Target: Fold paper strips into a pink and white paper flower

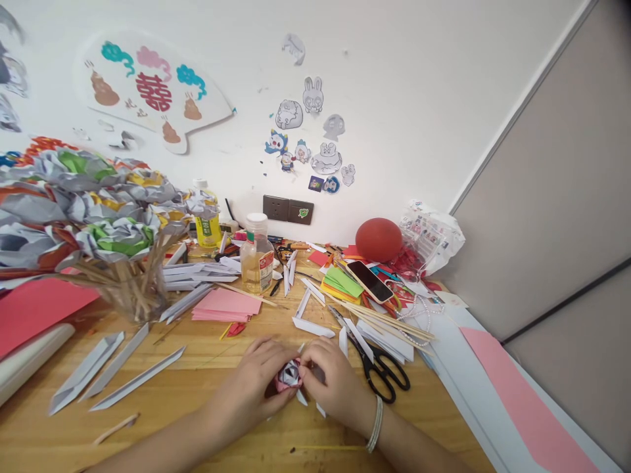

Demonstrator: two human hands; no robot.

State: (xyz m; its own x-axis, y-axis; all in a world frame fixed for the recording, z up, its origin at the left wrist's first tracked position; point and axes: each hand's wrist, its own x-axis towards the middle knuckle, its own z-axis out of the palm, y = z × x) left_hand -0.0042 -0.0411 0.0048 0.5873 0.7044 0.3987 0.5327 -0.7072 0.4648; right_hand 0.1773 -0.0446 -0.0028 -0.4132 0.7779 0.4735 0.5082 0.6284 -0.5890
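Low over the wooden table, a small pink and white folded paper flower sits between my two hands. My left hand curls round its left side, with the thumb along the lower edge. On the other side, my right hand pinches the flower's right edge with fingers bent; its fingertips are partly hidden. White paper tips stick out beneath the flower. Right of my right hand lie black-handled scissors, their blades among folded white paper strips.
Finished paper flowers on sticks stand in a clear container at left. Behind my hands are pink paper squares and a bottle of yellowish liquid. A phone, wooden sticks and a red balloon lie at right.
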